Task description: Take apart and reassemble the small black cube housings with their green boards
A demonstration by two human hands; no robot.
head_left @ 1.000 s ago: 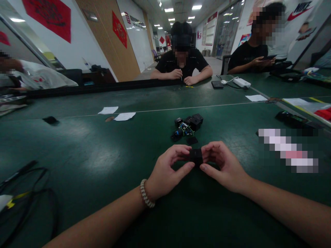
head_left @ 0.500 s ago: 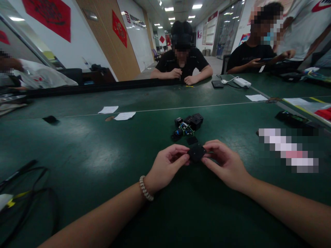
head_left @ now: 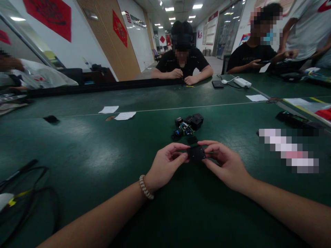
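Between my two hands is a small flat black square piece (head_left: 197,153) with tiny light dots near its corners. My left hand (head_left: 169,163), with a beaded bracelet at the wrist, pinches its left edge between thumb and fingers. From the other side my right hand (head_left: 227,165) grips the right edge with thumb and fingertips. Just beyond lies a thin black square (head_left: 192,140) on the green table. Behind that sits a cluster of black blocks and small circuit boards (head_left: 185,128) with blue parts.
Two white papers (head_left: 125,116) lie beyond my left hand. Black cables (head_left: 31,186) run along the left. A dark elongated device (head_left: 294,119) rests at the right. Across the table sits a person (head_left: 183,55); a white adapter (head_left: 242,82) lies near them.
The black square piece has turned slightly in my fingers and its face shows more squarely. My right index finger has stretched out over its far edge.
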